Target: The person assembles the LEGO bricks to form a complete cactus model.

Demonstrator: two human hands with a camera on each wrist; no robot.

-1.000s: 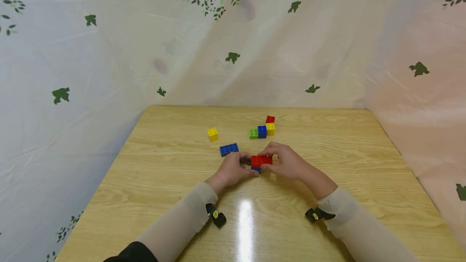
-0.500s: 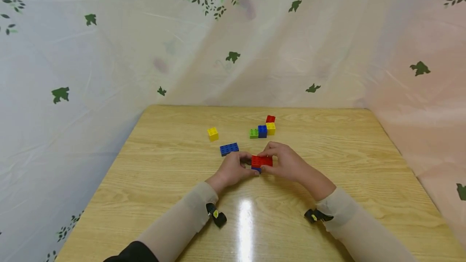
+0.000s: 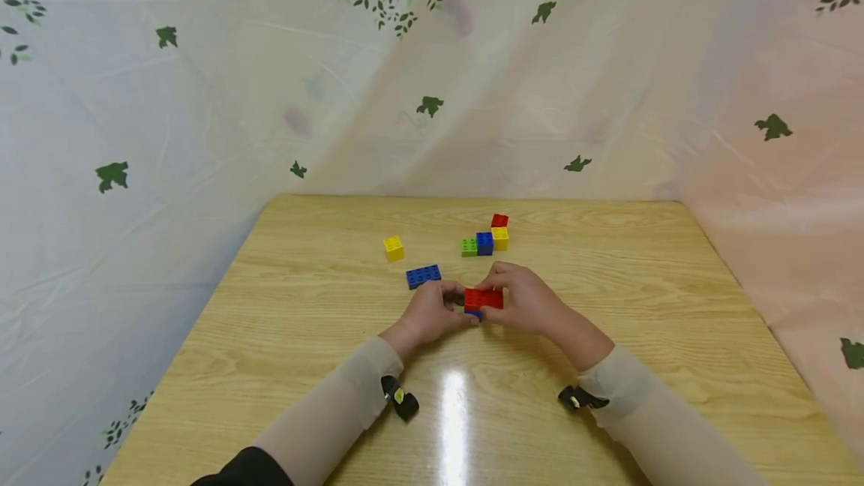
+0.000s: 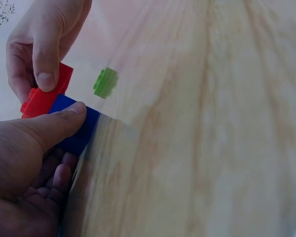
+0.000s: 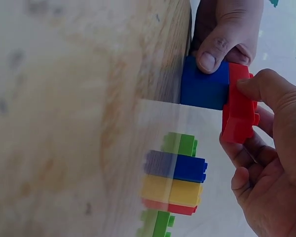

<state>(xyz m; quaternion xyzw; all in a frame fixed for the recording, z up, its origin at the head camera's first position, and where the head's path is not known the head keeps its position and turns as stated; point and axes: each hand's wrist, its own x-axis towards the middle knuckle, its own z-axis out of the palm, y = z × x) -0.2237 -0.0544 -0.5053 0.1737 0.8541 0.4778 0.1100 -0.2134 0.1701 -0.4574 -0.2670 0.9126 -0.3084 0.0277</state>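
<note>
My left hand (image 3: 427, 313) grips a blue toy building brick (image 5: 202, 86) on the table, its thumb pressed on the brick's near side. With thumb and fingers my right hand (image 3: 529, 302) pinches a longer red brick (image 3: 482, 298) that lies over the blue one. In the right wrist view the red brick sits against the blue brick's top and sticks out past it on the right-hand side. The left wrist view shows the right thumb on the red brick (image 4: 44, 98) beside the left thumb on the blue brick (image 4: 76, 133). Fingers hide part of both bricks.
Just beyond the left hand lies a long blue brick (image 3: 423, 276), with a yellow brick (image 3: 394, 248) behind it. Farther back stand a green brick (image 3: 469, 247), a blue brick (image 3: 484, 244), a yellow brick (image 3: 499, 238) and a red brick (image 3: 499, 220), close together on the wooden table (image 3: 324, 261).
The right wrist has shifted slightly to the left. Both hands keep their hold on the red and blue bricks, which stay in nearly the same place.
</note>
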